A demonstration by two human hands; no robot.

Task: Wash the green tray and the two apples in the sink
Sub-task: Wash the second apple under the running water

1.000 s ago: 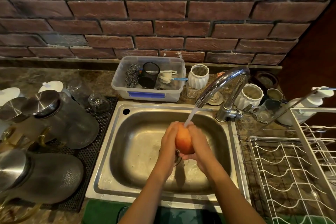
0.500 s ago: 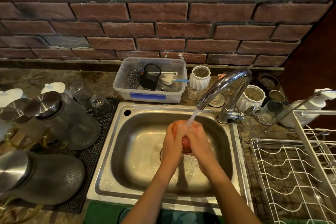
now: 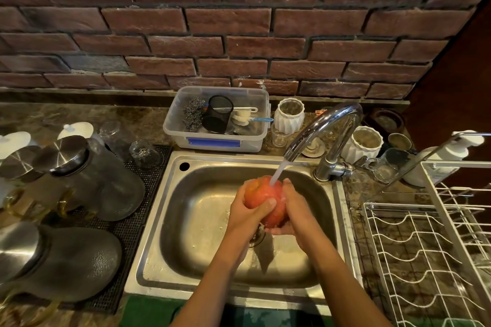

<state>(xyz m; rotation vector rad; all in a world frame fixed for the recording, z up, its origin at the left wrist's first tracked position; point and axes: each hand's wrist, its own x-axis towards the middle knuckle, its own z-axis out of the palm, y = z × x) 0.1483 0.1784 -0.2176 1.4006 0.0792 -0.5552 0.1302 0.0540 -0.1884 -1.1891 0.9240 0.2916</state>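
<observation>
Over the steel sink (image 3: 196,220) both my hands hold a red-orange apple (image 3: 261,194) under the running water from the chrome tap (image 3: 324,125). My left hand (image 3: 245,212) grips the apple from the left, thumb across its front. My right hand (image 3: 295,210) cups it from the right and below. A green surface (image 3: 151,310) shows at the bottom edge in front of the sink, mostly hidden by my arms. I see only one apple.
A clear plastic tub (image 3: 218,141) with scrubbers and a black mesh cup stands behind the sink. Glass jugs with steel lids (image 3: 87,180) sit on a black mat at the left. A white wire dish rack (image 3: 430,260) fills the right side. White ribbed cups (image 3: 288,115) flank the tap.
The apple has been turned in my hands under the stream; more of its upper side shows now, and my left thumb lies across its front.
</observation>
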